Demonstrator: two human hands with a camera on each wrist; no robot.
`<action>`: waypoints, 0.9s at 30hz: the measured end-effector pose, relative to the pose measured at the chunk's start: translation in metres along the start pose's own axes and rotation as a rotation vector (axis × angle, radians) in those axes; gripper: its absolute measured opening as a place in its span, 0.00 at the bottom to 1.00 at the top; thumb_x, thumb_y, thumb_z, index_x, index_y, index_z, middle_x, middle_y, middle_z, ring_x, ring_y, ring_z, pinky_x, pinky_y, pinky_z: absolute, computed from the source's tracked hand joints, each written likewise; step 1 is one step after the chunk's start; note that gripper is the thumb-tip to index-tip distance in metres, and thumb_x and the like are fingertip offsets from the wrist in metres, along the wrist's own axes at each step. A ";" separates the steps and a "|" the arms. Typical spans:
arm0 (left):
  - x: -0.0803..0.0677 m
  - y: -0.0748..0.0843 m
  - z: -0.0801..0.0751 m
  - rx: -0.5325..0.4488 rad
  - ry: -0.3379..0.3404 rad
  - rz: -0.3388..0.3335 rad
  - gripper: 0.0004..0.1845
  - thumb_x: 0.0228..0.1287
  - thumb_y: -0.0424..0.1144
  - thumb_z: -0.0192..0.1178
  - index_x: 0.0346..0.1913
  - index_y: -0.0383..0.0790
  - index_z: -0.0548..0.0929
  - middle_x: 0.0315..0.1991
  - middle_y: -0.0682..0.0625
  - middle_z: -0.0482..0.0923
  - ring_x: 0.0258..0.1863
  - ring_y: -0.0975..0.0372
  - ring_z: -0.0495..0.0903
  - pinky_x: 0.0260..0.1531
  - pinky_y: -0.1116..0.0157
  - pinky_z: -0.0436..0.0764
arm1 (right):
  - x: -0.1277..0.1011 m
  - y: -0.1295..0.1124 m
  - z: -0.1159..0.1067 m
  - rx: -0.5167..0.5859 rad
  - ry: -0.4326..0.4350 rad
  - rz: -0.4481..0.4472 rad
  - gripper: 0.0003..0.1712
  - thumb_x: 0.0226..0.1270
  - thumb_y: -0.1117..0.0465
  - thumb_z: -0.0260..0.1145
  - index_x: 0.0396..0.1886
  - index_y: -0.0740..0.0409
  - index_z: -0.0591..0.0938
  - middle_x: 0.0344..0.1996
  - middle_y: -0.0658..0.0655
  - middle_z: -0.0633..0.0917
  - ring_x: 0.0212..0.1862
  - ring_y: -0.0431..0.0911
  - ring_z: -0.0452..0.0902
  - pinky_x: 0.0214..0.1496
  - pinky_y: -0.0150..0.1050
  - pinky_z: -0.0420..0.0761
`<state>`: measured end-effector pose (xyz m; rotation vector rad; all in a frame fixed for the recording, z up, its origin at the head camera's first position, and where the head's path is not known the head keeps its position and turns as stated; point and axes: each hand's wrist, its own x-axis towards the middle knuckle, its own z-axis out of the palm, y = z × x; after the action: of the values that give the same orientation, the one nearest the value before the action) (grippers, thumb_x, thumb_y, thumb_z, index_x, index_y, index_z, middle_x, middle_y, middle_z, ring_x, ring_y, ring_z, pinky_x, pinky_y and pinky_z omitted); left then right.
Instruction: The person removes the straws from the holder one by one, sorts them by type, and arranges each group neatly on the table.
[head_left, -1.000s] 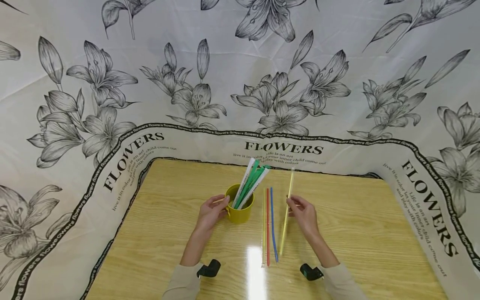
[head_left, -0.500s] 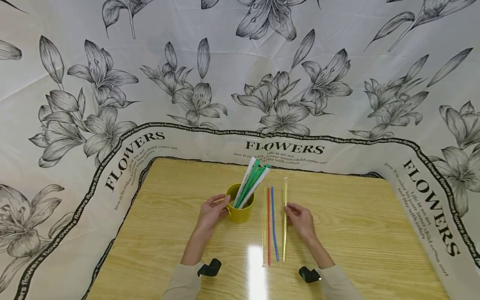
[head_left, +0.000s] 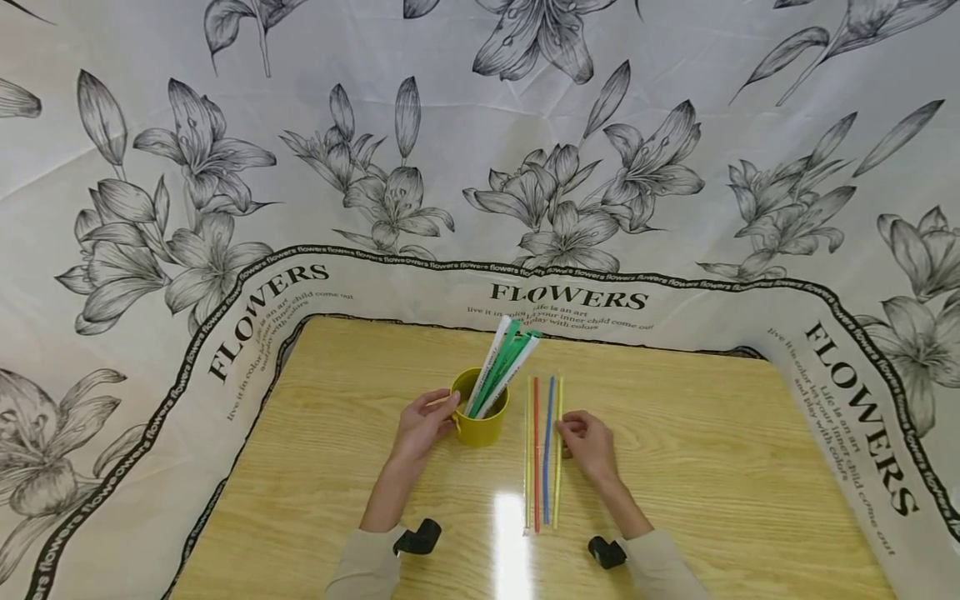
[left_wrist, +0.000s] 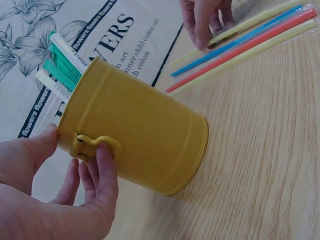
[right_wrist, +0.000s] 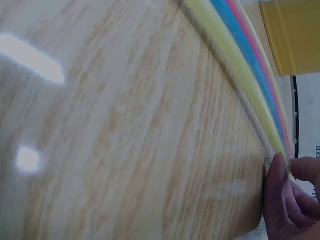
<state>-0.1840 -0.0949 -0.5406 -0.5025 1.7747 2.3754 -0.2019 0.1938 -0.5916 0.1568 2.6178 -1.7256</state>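
The left hand (head_left: 422,423) grips the yellow cup (head_left: 481,417) by its handle, in the middle of the worktop (head_left: 712,467). Just right of it, the right hand (head_left: 587,442) pinches the yellow straw (head_left: 558,450), lying beside the blue straw (head_left: 548,450).

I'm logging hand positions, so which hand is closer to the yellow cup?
Left. The left hand touches the yellow cup at its handle; the right hand is apart, beyond the straws, pinching the yellow straw.
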 end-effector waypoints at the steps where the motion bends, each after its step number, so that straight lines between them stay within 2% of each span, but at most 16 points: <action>1: 0.000 0.000 0.000 0.001 0.000 0.002 0.25 0.71 0.42 0.68 0.62 0.28 0.77 0.53 0.33 0.80 0.38 0.60 0.84 0.55 0.54 0.83 | 0.000 -0.001 0.001 -0.010 0.000 -0.007 0.11 0.71 0.70 0.69 0.47 0.75 0.82 0.34 0.65 0.86 0.26 0.45 0.81 0.25 0.36 0.85; 10: 0.000 -0.001 0.000 -0.014 -0.012 0.015 0.24 0.71 0.41 0.68 0.61 0.28 0.77 0.52 0.34 0.80 0.38 0.60 0.85 0.55 0.54 0.83 | 0.001 -0.006 0.013 -0.046 -0.015 -0.040 0.10 0.69 0.71 0.69 0.45 0.74 0.81 0.33 0.64 0.84 0.23 0.43 0.80 0.23 0.35 0.84; 15: -0.002 -0.001 0.001 -0.017 -0.021 0.022 0.24 0.71 0.41 0.68 0.61 0.28 0.77 0.49 0.38 0.81 0.38 0.60 0.84 0.52 0.57 0.84 | 0.001 -0.006 0.015 -0.053 -0.023 -0.040 0.10 0.70 0.70 0.69 0.46 0.73 0.81 0.33 0.63 0.83 0.23 0.44 0.80 0.22 0.34 0.83; 21: -0.003 -0.001 0.000 0.005 -0.033 0.028 0.26 0.72 0.42 0.67 0.63 0.28 0.76 0.53 0.35 0.79 0.39 0.62 0.84 0.55 0.55 0.83 | 0.002 -0.008 0.013 -0.068 -0.030 -0.071 0.13 0.71 0.69 0.69 0.49 0.75 0.80 0.33 0.63 0.83 0.23 0.46 0.80 0.21 0.34 0.81; 27: -0.002 0.000 -0.001 0.004 -0.027 0.021 0.26 0.72 0.42 0.67 0.63 0.28 0.76 0.52 0.37 0.80 0.38 0.62 0.84 0.54 0.56 0.83 | 0.005 -0.017 0.013 -0.065 -0.017 -0.097 0.13 0.73 0.68 0.67 0.52 0.74 0.81 0.38 0.64 0.85 0.31 0.48 0.84 0.28 0.33 0.84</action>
<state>-0.1816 -0.0957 -0.5406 -0.4513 1.7823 2.3804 -0.2092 0.1756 -0.5810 0.0149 2.7076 -1.6575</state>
